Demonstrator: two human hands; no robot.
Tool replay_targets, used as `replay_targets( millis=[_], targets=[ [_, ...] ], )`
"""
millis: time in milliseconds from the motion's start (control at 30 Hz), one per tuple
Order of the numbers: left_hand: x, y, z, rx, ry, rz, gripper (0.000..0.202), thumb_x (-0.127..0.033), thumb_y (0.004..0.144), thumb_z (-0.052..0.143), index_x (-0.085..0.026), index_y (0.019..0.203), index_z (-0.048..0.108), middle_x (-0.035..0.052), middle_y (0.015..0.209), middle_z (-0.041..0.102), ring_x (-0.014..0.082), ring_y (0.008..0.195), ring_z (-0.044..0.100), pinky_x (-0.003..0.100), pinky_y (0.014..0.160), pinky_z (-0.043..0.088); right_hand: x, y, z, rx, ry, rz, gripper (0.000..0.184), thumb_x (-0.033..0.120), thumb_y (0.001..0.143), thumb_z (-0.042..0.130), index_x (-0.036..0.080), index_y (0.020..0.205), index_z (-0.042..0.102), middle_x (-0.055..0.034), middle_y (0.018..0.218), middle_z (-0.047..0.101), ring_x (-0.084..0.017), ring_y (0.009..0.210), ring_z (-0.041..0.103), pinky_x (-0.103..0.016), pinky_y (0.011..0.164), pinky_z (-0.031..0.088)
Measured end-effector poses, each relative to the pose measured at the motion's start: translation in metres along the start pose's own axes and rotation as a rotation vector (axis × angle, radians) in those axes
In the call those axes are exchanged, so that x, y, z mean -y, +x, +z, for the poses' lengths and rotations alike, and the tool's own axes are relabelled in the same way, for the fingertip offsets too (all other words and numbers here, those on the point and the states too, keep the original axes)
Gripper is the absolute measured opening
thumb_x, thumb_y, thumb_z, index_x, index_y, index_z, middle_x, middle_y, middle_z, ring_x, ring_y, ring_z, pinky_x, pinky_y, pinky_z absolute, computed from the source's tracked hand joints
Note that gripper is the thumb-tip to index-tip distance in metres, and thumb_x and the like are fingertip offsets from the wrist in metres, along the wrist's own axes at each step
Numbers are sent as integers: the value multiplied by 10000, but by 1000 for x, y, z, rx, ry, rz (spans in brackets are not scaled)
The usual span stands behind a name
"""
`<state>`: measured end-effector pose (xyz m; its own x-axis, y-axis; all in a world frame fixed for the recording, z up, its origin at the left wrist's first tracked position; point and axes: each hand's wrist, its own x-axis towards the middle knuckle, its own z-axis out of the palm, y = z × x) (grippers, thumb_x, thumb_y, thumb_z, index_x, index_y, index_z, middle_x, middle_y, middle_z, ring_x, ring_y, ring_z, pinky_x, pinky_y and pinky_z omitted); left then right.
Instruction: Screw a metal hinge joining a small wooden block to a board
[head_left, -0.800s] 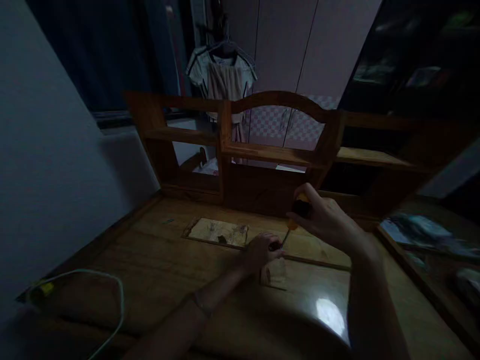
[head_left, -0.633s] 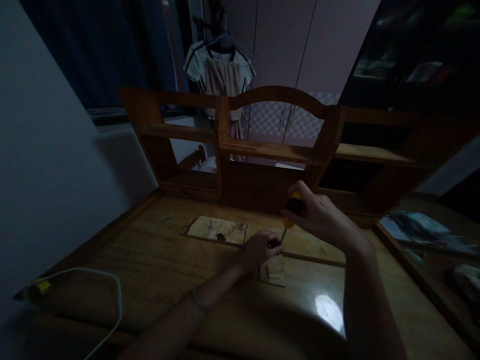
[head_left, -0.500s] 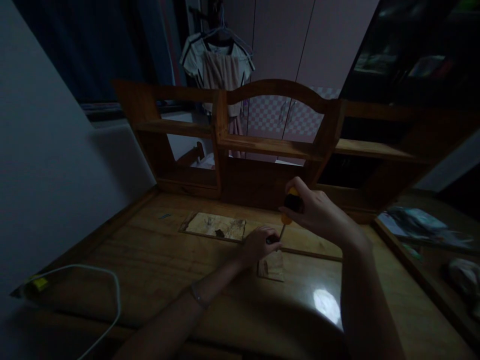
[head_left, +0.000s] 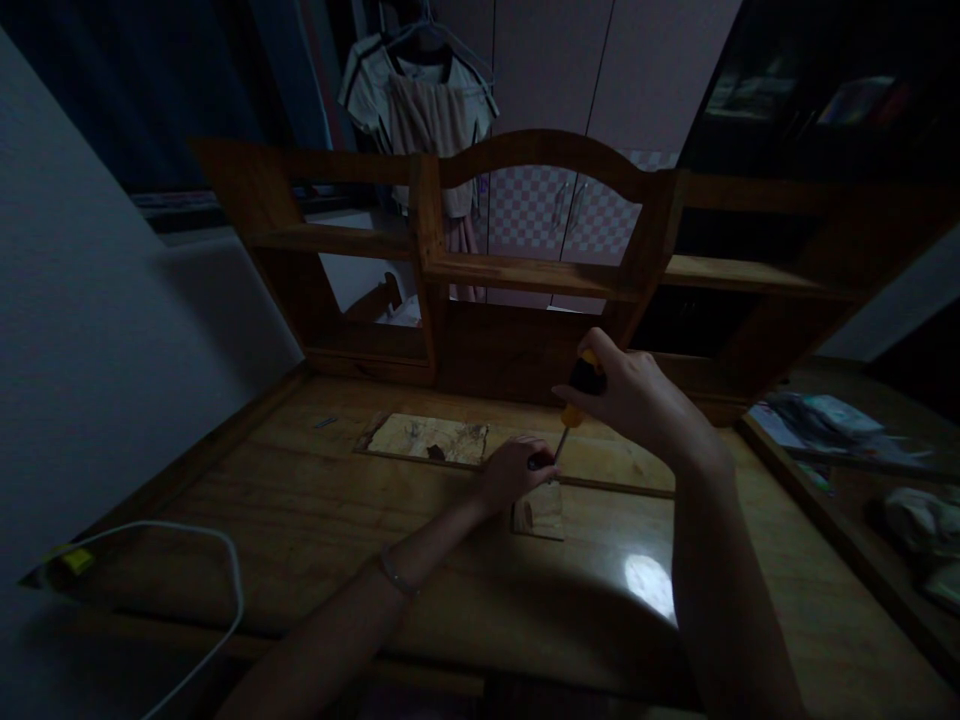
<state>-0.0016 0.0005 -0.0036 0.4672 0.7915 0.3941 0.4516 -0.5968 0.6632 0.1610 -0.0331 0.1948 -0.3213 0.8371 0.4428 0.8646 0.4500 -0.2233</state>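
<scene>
My right hand (head_left: 637, 395) is wrapped round the yellow and black handle of a screwdriver (head_left: 573, 414), which tilts with its shaft pointing down and left. The tip reaches my left hand (head_left: 519, 470), whose fingers curl round a small dark object (head_left: 538, 460) just above the desk. What that object is, I cannot make out. Under and in front of the left fingers lies a small square wooden piece (head_left: 541, 512). A longer wooden board (head_left: 615, 466) stretches behind both hands, and a pale, stained strip (head_left: 427, 438) lies to the left.
A wooden shelf unit (head_left: 525, 270) rises along the desk's back edge. Small metal pieces (head_left: 325, 422) lie at the back left of the desk (head_left: 300, 500). A white cable (head_left: 234, 570) loops at the front left. Papers and bags (head_left: 832, 425) lie beyond the right edge.
The whole view has shifted slightly, so the scene sits a little higher in the picture. Both hands keep the same grip, with the screwdriver still at the left fingers.
</scene>
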Motion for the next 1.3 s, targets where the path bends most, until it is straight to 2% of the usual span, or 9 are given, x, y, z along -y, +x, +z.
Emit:
replay_targets(
  millis=[233, 433, 567, 633, 767, 867, 1067, 1200, 1300],
  targets=[
    [-1, 0, -2, 7, -12, -5, 151, -309, 827, 779, -191, 862, 692, 1, 872, 706, 168, 843, 644, 271, 793, 463, -1, 0, -1, 34, 35, -15, 325, 421, 868, 699, 238, 1014, 474, 42, 663, 565, -149, 573, 561, -249, 515, 330],
    [-1, -2, 1, -24, -15, 16, 142, -291, 839, 769, -185, 867, 679, 17, 908, 702, 182, 891, 644, 285, 817, 476, 1, -1, -13, 109, 161, -126, 260, 277, 892, 609, 223, 1139, 547, -36, 1078, 669, -161, 845, 629, -267, 716, 434],
    [-1, -1, 1, -10, -54, 18, 176, -312, 837, 777, -182, 900, 676, 26, 928, 678, 177, 882, 640, 294, 821, 499, -2, 1, -13, 82, 161, -145, 211, 273, 922, 584, 227, 1128, 591, -21, 1026, 690, -155, 837, 631, -268, 728, 427],
    [5, 1, -7, 28, -94, 37, 302, -362, 807, 805, -191, 1021, 678, 48, 1046, 666, 186, 944, 645, 307, 851, 520, -4, 2, -12, 61, 148, -129, 179, 300, 935, 583, 222, 1096, 602, -15, 960, 697, -147, 781, 626, -265, 697, 415],
    [34, 2, -40, 152, -32, 124, 857, -498, 642, 897, -256, 1383, 540, 114, 1396, 526, 274, 1272, 535, 417, 1061, 468, -4, 1, -13, 68, 138, -110, 204, 320, 928, 590, 208, 1097, 610, -30, 941, 701, -155, 763, 621, -268, 679, 408],
    [56, 0, -61, 211, 128, 82, 959, -562, 601, 896, -249, 1425, 517, 137, 1428, 509, 313, 1327, 486, 467, 1120, 407, -2, 0, -15, 90, 137, -112, 269, 292, 908, 583, 203, 1160, 607, -49, 1010, 704, -174, 801, 629, -276, 694, 421],
    [62, -4, -60, 226, 238, 67, 920, -655, 648, 824, -218, 1411, 551, 122, 1291, 607, 289, 1209, 568, 414, 1039, 460, -2, 1, -12, 72, 118, -109, 433, 248, 900, 569, 207, 1331, 580, -75, 1145, 696, -197, 860, 654, -296, 742, 458],
    [58, -6, -58, 158, 255, 122, 823, -620, 700, 810, -237, 1391, 580, 120, 1315, 582, 278, 1221, 559, 406, 1029, 466, -4, 1, -12, 59, 105, -107, 443, 264, 919, 574, 200, 1358, 575, -71, 1068, 712, -196, 857, 664, -288, 727, 461],
    [52, -9, -62, 179, 337, 152, 764, -620, 762, 761, -231, 1393, 577, 122, 1320, 585, 281, 1222, 561, 410, 1030, 465, -4, 2, -11, 57, 109, -110, 418, 274, 929, 574, 199, 1340, 585, -56, 982, 717, -189, 817, 663, -284, 713, 460]
  ],
)
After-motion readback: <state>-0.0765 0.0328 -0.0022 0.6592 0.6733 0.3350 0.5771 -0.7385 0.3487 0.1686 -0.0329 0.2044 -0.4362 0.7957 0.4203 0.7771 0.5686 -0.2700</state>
